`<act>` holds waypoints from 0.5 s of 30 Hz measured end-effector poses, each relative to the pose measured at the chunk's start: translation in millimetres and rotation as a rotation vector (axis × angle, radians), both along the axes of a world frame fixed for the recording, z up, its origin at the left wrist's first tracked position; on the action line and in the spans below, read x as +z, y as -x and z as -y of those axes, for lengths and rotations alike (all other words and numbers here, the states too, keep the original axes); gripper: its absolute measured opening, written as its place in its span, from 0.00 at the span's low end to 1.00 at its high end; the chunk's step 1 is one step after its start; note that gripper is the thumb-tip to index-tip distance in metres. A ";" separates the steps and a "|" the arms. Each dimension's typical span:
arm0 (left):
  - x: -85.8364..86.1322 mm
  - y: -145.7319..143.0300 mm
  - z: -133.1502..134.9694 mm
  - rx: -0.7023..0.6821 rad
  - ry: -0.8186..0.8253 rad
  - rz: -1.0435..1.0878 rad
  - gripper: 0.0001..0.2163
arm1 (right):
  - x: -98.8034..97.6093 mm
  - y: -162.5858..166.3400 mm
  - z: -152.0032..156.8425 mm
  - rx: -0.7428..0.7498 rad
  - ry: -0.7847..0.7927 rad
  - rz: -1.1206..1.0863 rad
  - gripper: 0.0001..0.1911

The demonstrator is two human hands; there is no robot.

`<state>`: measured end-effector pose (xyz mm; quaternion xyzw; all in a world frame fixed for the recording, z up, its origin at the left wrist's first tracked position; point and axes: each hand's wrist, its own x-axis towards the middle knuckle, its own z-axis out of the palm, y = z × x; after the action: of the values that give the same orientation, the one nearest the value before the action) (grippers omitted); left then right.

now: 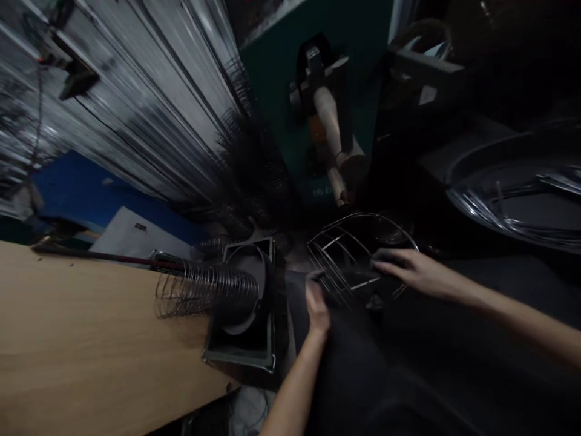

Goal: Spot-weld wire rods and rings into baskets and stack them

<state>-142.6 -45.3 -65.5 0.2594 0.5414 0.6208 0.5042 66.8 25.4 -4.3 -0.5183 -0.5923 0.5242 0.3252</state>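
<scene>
A curved wire frame [333, 243] with straight crossbars sits low in front of me, above my dark-clad lap. My left hand [318, 309] is at the frame's near left side, its fingers curled against the wires there. From the right, my right hand [402, 267] reaches over the frame's right part, fingers bent and pressed together. Its fingertips look dark, perhaps covered, and blur hides whether a wire is between them. To the left, many wire rings [206, 287] hang in a row on a rod, beside a round dark drum in a metal box frame [272, 333].
A wooden board [91, 339] fills the lower left. Ahead stands a green machine panel [272, 79] with pale cylindrical parts [329, 115] jutting toward me. A coil of shiny wire [490, 212] lies at right. A blue panel [104, 188] and long metal rods [149, 85] are at upper left.
</scene>
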 end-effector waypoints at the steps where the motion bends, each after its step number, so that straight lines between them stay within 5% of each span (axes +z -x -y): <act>1: 2.0 4.4 -7.8 0.032 0.060 0.091 0.14 | -13.7 -1.1 11.6 -0.013 -0.021 -0.017 0.07; 4: 12.5 6.0 -36.6 0.019 0.261 0.353 0.21 | -46.2 -4.0 48.7 -0.047 -0.064 -0.043 0.09; 8: 26.9 -16.0 -58.4 0.138 0.363 0.383 0.10 | -57.1 -35.2 84.4 -0.065 -0.140 0.015 0.07; 12: 27.6 -29.1 -65.2 0.072 0.339 0.342 0.09 | -45.1 -139.2 94.5 -0.552 -0.161 0.421 0.04; 15: 20.5 -33.0 -75.4 0.078 0.231 0.251 0.15 | -37.9 -232.9 99.8 -0.817 0.112 0.737 0.07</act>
<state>-109.6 30.1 -45.0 0.0987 0.5516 0.6010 0.5698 299.7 -74.4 -42.2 -0.8716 -0.3889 0.1698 0.2454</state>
